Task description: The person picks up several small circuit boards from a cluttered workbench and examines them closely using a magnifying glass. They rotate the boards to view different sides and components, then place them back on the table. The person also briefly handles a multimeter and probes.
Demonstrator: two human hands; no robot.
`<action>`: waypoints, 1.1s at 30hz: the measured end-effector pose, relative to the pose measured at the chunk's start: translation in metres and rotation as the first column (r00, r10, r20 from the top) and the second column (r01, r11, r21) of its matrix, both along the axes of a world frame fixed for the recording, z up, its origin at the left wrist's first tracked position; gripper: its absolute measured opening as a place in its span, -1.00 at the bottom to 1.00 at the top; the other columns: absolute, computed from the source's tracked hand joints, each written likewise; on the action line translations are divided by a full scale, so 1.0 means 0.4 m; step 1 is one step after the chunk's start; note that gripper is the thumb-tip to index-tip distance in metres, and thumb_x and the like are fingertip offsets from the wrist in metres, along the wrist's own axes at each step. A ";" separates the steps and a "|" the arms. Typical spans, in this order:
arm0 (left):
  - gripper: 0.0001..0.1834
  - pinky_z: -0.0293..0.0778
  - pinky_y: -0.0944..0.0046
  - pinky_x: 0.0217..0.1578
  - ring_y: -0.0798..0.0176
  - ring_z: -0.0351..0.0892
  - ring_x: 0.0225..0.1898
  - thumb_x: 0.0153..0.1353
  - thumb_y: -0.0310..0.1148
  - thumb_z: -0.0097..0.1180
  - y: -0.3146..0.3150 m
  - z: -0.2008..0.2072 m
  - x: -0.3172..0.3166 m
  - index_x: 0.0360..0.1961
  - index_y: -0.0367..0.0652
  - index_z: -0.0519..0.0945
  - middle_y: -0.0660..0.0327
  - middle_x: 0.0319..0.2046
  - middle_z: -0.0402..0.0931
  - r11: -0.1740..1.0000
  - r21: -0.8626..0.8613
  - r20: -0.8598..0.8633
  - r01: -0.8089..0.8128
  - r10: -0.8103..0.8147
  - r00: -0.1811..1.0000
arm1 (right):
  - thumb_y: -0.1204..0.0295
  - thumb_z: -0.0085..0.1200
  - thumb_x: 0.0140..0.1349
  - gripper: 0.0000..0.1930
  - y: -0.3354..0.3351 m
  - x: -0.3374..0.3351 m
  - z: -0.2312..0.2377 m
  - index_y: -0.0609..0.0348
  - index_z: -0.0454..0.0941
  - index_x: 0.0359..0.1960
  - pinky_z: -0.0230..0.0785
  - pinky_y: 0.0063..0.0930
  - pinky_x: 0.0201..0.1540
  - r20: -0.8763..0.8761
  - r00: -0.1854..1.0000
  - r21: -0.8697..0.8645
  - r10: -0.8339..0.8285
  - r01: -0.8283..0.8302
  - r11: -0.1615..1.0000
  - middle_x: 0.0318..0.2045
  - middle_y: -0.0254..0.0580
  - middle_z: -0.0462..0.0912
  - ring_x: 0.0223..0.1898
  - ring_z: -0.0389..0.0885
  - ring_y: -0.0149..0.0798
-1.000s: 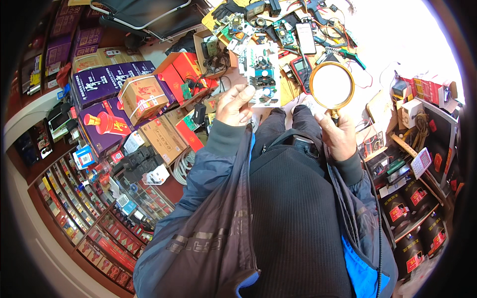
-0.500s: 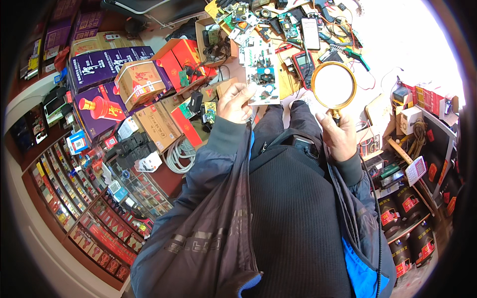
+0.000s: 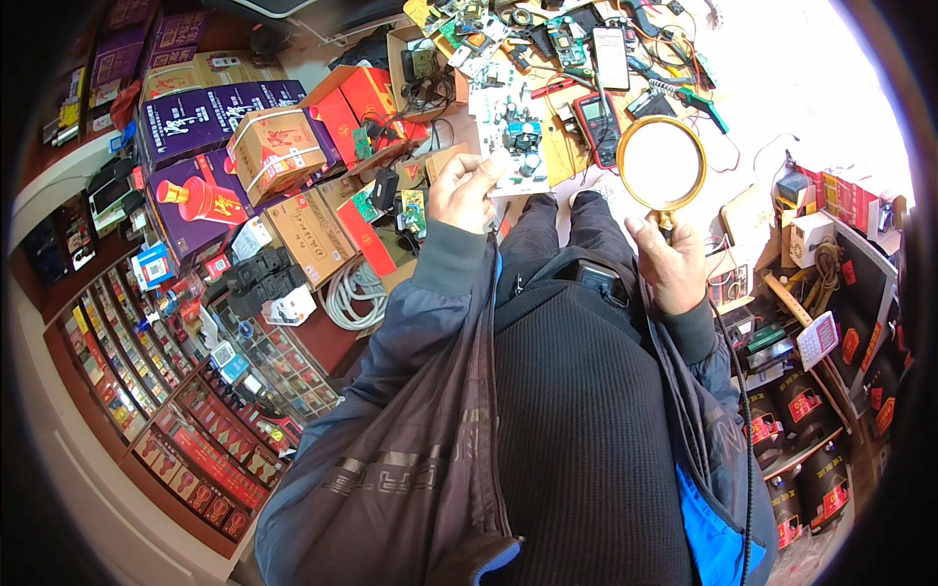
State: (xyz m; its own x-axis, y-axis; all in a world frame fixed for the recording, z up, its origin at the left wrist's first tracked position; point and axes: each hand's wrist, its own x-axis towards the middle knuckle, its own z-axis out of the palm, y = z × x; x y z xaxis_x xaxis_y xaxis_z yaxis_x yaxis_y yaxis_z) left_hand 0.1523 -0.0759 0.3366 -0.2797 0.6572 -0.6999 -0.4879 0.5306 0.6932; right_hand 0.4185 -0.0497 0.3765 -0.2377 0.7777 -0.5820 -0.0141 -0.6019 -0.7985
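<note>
Between the thumb and fingers of my left hand (image 3: 465, 195) is the near left corner of a white circuit board (image 3: 511, 178). Blue and dark components stand up from the board's face. My right hand (image 3: 670, 256) is closed round the handle of a magnifying glass (image 3: 661, 206), and most of that handle is hidden in my grip. Its round gold-coloured rim is raised to the right of the board, apart from it. Through the lens only bright white shows. Just beyond the lens, a red and black multimeter (image 3: 596, 129) lies on the bench.
A phone (image 3: 612, 61), a green-handled tool (image 3: 705, 110) and several loose boards (image 3: 567, 41) crowd the far bench. Stacked cartons (image 3: 277, 154) and an open red box (image 3: 366, 112) stand at left. A calculator (image 3: 818, 338) and shelved dark jars (image 3: 803, 403) are at right.
The circuit board in my left hand has shifted slightly right and its tilt has changed a little. The magnifying glass has moved a touch to the right. Both grips stay the same.
</note>
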 end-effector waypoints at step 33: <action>-0.72 0.12 0.54 -0.64 0.61 0.24 -0.64 0.23 -0.37 0.33 -0.044 -0.026 0.042 -0.13 -0.23 0.52 0.33 -0.46 0.54 0.994 0.099 -0.018 0.034 -0.033 0.999 | 0.36 0.21 0.32 -0.69 -0.018 0.035 -0.024 0.04 0.39 -0.55 0.01 -0.63 -0.62 0.032 0.999 -0.034 0.036 -0.035 0.999 -0.69 -0.60 0.32 -0.69 0.18 -0.65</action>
State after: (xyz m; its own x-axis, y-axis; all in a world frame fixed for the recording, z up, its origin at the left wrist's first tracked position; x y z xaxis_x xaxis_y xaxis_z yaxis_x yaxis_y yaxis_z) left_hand 0.1692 -0.0934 0.3262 -0.2672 0.7325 -0.6262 -0.4592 0.4745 0.7510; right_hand 0.4324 -0.0569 0.3669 -0.2455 0.7493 -0.6150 0.0332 -0.6276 -0.7779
